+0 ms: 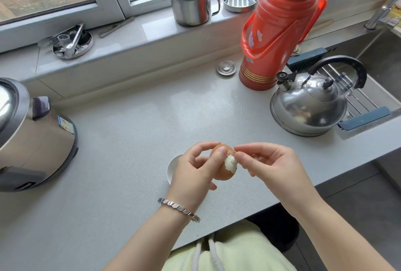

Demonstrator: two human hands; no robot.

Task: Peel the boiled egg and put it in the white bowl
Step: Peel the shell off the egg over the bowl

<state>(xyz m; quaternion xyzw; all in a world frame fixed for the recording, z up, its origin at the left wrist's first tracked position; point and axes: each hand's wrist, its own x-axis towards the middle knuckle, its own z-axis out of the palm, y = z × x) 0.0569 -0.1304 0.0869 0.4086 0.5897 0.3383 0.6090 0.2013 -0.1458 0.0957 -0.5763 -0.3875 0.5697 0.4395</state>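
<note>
A brown boiled egg is held above the grey counter near its front edge, with a patch of bare white showing on its right side. My left hand grips the egg, thumb lying across its top. My right hand pinches a flake of shell at the edge of the peeled patch with thumb and forefinger. The white bowl sits on the counter just behind my left hand, mostly hidden by it.
A steel kettle and a red thermos stand at the right, beside the sink rack. A rice cooker stands at the left. A steel mug and small dishes sit on the windowsill.
</note>
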